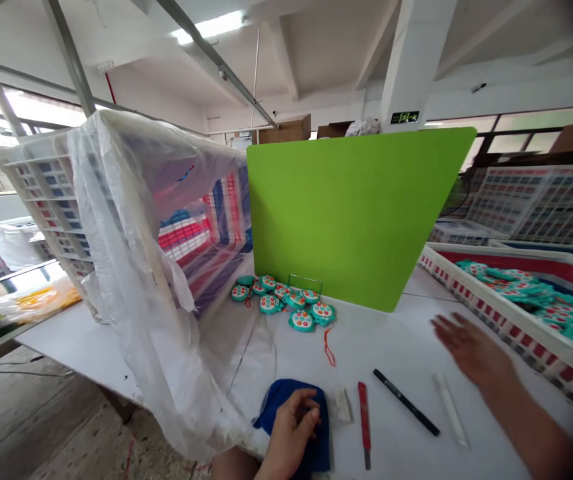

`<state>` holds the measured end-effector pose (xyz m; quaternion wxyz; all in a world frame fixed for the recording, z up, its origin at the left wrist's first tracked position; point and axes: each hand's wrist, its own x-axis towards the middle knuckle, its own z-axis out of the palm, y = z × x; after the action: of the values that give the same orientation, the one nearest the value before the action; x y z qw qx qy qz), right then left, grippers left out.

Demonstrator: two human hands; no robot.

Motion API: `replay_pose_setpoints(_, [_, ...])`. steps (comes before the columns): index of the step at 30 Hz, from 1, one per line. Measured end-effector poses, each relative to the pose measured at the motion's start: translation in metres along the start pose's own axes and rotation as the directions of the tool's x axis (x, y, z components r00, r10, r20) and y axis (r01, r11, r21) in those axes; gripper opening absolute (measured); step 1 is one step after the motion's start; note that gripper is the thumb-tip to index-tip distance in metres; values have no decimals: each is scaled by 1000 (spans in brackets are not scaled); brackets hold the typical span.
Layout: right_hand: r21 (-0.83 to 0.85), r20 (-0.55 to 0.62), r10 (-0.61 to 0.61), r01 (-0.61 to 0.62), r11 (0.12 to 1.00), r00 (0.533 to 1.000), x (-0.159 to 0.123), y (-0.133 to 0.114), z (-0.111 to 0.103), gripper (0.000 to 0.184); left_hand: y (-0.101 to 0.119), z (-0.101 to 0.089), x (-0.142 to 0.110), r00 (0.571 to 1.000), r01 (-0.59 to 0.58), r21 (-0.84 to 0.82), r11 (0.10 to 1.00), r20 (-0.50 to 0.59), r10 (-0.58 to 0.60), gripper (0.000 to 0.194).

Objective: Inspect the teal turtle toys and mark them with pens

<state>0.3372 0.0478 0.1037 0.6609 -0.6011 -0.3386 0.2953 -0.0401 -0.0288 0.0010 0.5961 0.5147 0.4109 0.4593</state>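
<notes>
Teal toys lie in two lots, a small cluster [296, 301] at mid-table and a larger pile [541, 293] in the right basket [496, 317], neither visibly finished, while the person's right hand [471, 350] spreads empty and the left hand [291, 430] curls over blue cloth [322, 433], its grip unclear.

Left hand [290, 430] with fingers [302, 395] loosely curled; right hand [471, 348] open, fingers extended, forearm [524, 417] slanted.

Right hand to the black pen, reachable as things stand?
Probably yes. The right hand looks empty and is close by; the black pen lies uncovered on the white tabletop. The slim white stick beside it doesn't cover it and shouldn't block the way.
</notes>
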Motion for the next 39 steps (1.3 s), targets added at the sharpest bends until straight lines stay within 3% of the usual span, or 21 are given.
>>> replay_pose_setpoints(2, [-27,193,15,-10,1000,981,-12,26,49,44,-4,-1,3,1000,21,-16,1000,5,-20,47])
replay_pose_setpoints(3, [-114,366,10,34,993,931,-17,39,75,46,-8,-2,5,1000,32,-26,999,2,-32,48])
replay_pose_setpoints(5, [-167,488,-7,101,981,873,-24,62,129,49,-16,-4,8,999,40,-43,998,-14,-40,51])
replay_pose_setpoints(8, [-207,539,-59,200,958,840,-20,83,205,61,-32,-8,12,999,28,-70,997,-42,-31,54])
replay_pose_setpoints(11, [-255,558,-92,276,927,825,-8,92,266,69,-45,-12,18,998,65,-113,992,-19,-67,58])
replay_pose_setpoints(13, [-275,572,-99,304,912,814,-3,94,293,63,-51,-14,22,994,103,-156,982,-10,-106,62])
replay_pose_setpoints(16, [-273,601,-92,312,910,794,0,95,314,45,-55,-15,26,989,123,-221,967,-50,-137,65])
replay_pose_setpoints(18, [-253,614,-81,293,922,785,0,95,315,38,-54,-16,26,988,124,-255,959,-62,-144,64])
replay_pose_setpoints(21, [-198,607,-57,221,955,793,-3,90,301,43,-44,-20,22,986,142,-277,950,-42,-159,63])
replay_pose_setpoints(24, [-102,606,-15,97,990,796,-20,84,273,55,-26,-22,21,988,134,-256,957,-40,-149,61])
replay_pose_setpoints(28, [35,664,21,-60,998,747,-65,80,225,53,-4,-14,42,983,10,-201,980,-178,-46,63])
replay_pose_setpoints(30, [135,693,36,-179,975,720,-88,80,203,51,1,-4,60,976,-22,-212,977,-216,-25,69])
replay_pose_setpoints(34, [307,719,103,-446,840,688,-117,84,171,42,-2,23,92,967,-135,-230,964,-241,78,94])
replay_pose_setpoints(36, [314,706,125,-467,827,697,-122,88,162,41,-5,32,98,959,-142,-163,976,-268,94,97])
replay_pose_setpoints(39, [307,689,116,-433,848,716,-124,94,155,46,-6,35,98,956,-108,-116,987,-283,72,81])
